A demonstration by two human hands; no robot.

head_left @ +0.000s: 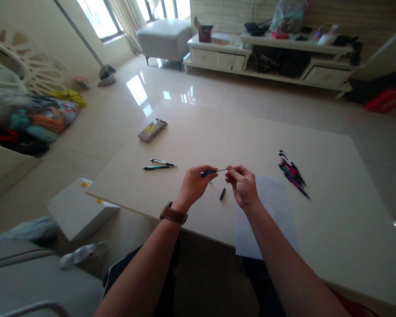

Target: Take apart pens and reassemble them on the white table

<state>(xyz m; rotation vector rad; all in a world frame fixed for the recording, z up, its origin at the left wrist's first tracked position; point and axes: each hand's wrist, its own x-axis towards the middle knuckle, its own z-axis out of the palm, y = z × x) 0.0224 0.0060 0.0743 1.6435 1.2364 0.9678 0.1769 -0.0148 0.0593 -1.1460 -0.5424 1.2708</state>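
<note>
In the head view, my left hand (194,184) is closed on a blue pen barrel (207,173), held just above the table. A thin dark refill (221,170) reaches from the barrel toward my right hand (244,184), whose thumb and forefinger pinch its far end. Below the hands lies a short dark pen piece (222,194), with a tiny part (210,182) near my left fingers. Under my right forearm rests a sheet of paper covered in writing (275,198). To the left lie a white and black pen (161,162) and a green and black pen (156,167).
A pile of several pens (292,171) lies on the right of the white table (343,211). Toward the far left corner is a small grey and yellow box (152,130). A white box (82,207) stands on the floor beside the table's left edge.
</note>
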